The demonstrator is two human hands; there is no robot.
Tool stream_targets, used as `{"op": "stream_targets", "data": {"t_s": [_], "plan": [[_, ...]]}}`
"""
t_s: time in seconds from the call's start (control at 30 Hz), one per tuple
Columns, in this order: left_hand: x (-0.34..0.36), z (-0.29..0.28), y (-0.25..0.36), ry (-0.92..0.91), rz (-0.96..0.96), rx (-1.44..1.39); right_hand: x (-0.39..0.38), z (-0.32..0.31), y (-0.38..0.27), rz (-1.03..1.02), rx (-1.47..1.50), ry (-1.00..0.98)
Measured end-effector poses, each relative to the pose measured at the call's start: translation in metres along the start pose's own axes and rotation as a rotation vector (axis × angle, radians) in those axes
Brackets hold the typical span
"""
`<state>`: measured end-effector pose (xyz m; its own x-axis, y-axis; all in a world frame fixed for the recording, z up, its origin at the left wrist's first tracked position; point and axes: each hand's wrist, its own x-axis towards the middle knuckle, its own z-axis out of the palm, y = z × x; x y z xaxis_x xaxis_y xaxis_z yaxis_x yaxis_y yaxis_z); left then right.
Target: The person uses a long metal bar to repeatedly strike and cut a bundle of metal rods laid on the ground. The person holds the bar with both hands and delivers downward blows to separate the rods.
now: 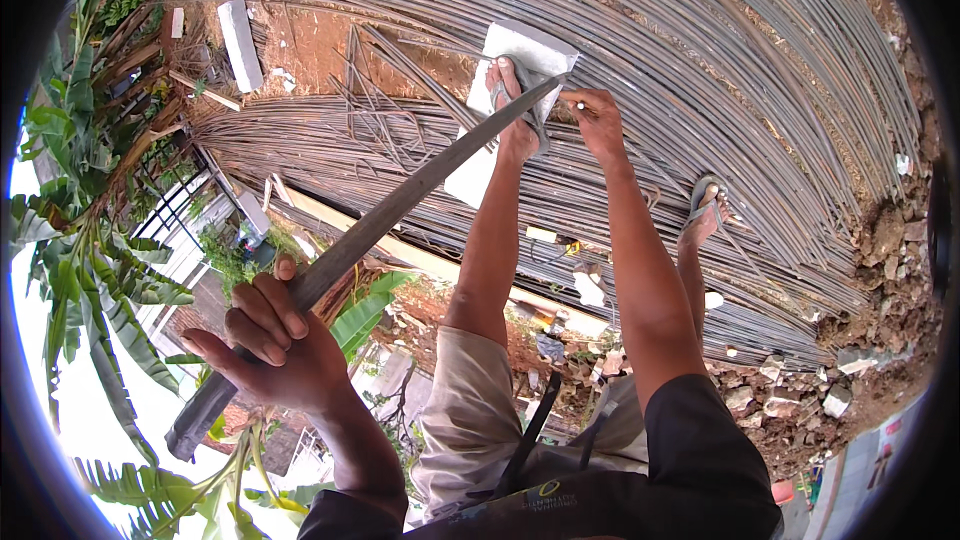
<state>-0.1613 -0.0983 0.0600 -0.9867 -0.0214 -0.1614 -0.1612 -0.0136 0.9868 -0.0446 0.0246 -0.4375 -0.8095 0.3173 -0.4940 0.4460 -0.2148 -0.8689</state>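
Note:
A long, straight, dark grey-brown bar (424, 178) slants across the view from lower left to upper right. Near its lower end, my left hand (268, 345) is closed around it. My right hand (597, 125) is beside the bar's far tip, fingers curled and the index finger pointing at the tip. A small white-ended stick (580, 107) shows between those fingers; its kind is unclear. Beneath the bar's far end, my sandalled foot (512, 90) stands on a white slab (532, 43). The other sandalled foot (705, 208) rests on long steel rods (640, 30).
Rods spread in wide bundles over reddish soil (305, 50). A white block (240, 44) lies at far left. Bent rods (375, 130) stick up near the slab. Broken rubble (780, 402) lines the right side. Banana leaves (105, 310) and a black metal frame (175, 195) stand left.

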Motion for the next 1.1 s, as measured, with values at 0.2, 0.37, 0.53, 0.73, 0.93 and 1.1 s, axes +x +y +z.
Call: {"op": "stream_targets", "data": {"t_s": [0.2, 0.37, 0.53, 0.73, 0.93, 1.1], "plan": [[-0.024, 0.016, -0.02, 0.273, 0.0, -0.077, 0.004, -0.014, -0.001, -0.022, -0.039, -0.057], [-0.034, 0.002, -0.048, 0.203, -0.028, -0.064, -0.004, -0.018, 0.008, -0.068, -0.087, -0.098], [-0.034, 0.001, -0.064, 0.158, -0.001, -0.059, -0.011, -0.015, 0.022, 0.0, -0.025, -0.113], [-0.043, -0.006, -0.076, 0.196, 0.03, -0.068, -0.02, -0.014, 0.026, -0.001, 0.116, -0.134], [-0.049, 0.006, -0.086, 0.103, 0.051, -0.019, -0.017, -0.017, 0.016, 0.034, -0.143, -0.121], [-0.085, 0.062, -0.104, 0.078, 0.114, 0.077, -0.021, -0.013, 0.022, -0.016, -0.191, -0.071]]}}
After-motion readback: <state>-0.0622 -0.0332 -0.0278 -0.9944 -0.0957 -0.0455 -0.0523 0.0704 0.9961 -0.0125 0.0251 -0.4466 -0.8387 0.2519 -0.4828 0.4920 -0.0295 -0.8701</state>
